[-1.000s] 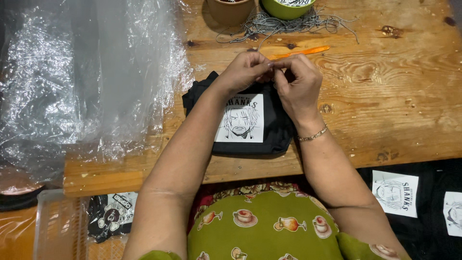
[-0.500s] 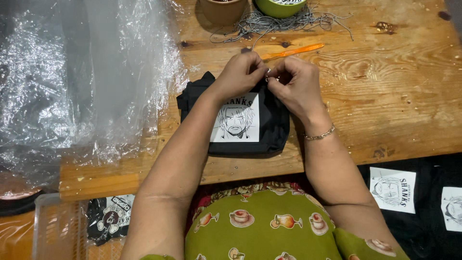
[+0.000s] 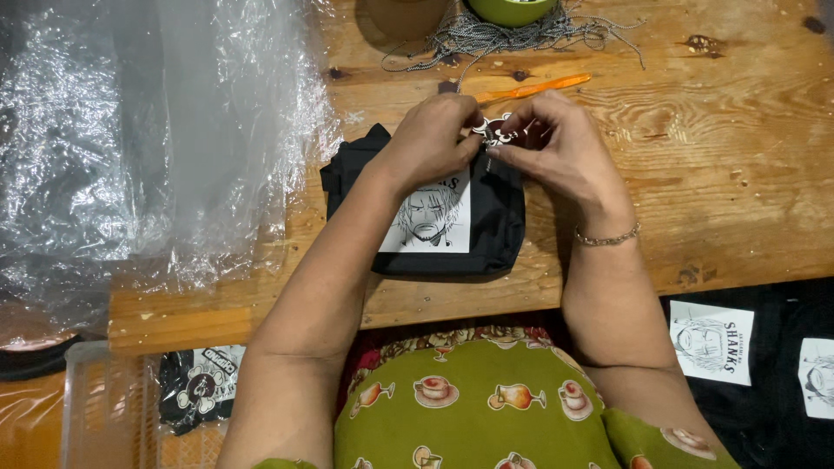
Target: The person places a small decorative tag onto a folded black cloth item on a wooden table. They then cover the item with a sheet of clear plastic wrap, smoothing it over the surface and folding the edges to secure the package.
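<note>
Left hand [image 3: 432,139] and right hand [image 3: 556,143], fingertips pinched together on a small black-and-white metal charm [image 3: 496,131] at the top edge of a black fabric pouch with a white printed face panel [image 3: 434,217] lying directly beneath them on the wooden table [image 3: 730,174], a green bowl [image 3: 511,9] just beyond the hands.

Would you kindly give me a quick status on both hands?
Left hand and right hand pinch small charm above black pouch. Orange tool lies beyond, untouched.
</note>
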